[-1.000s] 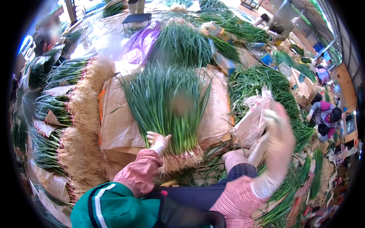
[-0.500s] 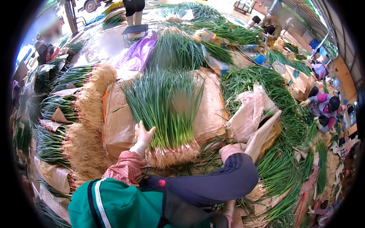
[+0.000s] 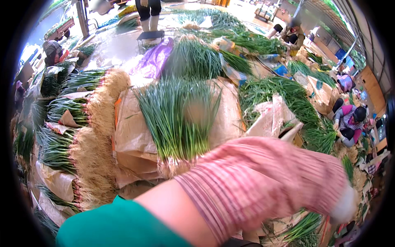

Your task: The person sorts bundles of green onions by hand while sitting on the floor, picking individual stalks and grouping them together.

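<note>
My left arm, in a pink checked sleeve cover, reaches across in front of me to the lower right. At its end my left hand [image 3: 345, 206], in a pale glove, is smeared by motion, and its fingers cannot be made out. My right hand does not show. Behind the arm a thick row of green onions [image 3: 177, 123] lies on brown sheeting [image 3: 133, 131], leaves pointing away from me and roots toward me. The arm covers part of the root ends. Loose green onions [image 3: 302, 226] lie below my left hand.
Stacked green onions [image 3: 57, 150] with bushy roots [image 3: 96, 164] line the left. Beyond the sheeting are a purple plastic sheet [image 3: 154, 59], a low dark stool [image 3: 151, 35] and a standing person [image 3: 148, 10]. A heap of onions [image 3: 288, 94] and a crouching person [image 3: 352, 119] are at right.
My left hand has left the side of the onion row and swung across to the lower right. My bent leg is now hidden, and the right hand no longer shows.
</note>
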`<state>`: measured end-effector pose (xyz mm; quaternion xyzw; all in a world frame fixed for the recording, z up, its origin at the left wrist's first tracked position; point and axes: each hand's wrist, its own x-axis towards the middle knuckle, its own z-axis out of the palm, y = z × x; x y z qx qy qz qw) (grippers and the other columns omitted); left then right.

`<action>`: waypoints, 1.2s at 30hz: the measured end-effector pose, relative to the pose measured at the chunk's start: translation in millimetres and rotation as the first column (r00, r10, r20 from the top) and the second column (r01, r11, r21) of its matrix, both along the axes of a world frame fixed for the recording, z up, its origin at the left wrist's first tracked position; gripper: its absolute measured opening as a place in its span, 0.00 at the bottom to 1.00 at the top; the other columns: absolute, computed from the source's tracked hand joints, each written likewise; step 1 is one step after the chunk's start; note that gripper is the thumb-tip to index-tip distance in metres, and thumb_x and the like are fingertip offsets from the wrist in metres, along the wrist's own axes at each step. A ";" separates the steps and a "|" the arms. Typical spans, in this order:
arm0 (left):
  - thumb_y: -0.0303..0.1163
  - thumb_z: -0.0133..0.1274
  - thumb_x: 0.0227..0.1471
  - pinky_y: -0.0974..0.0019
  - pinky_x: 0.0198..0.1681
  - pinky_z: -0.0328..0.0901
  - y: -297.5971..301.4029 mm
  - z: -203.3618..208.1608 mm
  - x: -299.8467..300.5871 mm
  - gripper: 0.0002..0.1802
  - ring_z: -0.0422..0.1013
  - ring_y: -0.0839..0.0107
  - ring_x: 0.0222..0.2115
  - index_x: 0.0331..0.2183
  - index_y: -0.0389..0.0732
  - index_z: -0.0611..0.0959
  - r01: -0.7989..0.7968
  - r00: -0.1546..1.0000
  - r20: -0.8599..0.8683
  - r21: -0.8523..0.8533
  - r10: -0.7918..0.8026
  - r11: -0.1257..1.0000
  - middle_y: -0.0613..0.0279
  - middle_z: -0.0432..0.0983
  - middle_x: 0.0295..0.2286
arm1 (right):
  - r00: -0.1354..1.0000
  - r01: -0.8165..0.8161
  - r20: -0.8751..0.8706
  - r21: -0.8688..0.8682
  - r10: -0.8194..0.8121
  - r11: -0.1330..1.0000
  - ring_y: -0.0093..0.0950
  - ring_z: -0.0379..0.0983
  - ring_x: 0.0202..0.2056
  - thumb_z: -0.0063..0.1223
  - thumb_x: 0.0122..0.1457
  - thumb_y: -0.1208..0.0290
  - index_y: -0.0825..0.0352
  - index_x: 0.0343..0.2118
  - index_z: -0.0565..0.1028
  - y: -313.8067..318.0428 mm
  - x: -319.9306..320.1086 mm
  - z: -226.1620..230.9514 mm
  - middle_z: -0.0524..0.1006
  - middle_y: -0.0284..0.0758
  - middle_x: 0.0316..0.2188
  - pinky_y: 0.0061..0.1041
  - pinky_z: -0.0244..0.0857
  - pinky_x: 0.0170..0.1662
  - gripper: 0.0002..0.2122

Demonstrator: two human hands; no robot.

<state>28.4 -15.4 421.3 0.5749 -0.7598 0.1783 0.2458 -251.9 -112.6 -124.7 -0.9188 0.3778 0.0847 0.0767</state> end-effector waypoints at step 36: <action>0.23 0.51 0.46 0.76 0.29 0.65 -39.0 -370.3 -26.0 0.08 0.72 0.76 0.25 0.34 0.38 0.79 0.249 -0.573 -0.696 0.354 0.432 0.901 0.66 0.75 0.24 | 0.793 0.464 0.330 0.218 -0.512 0.858 0.33 0.74 0.26 0.50 0.55 0.64 0.70 0.34 0.77 -69.5 168.0 113.9 0.77 0.43 0.26 0.30 0.67 0.35 0.13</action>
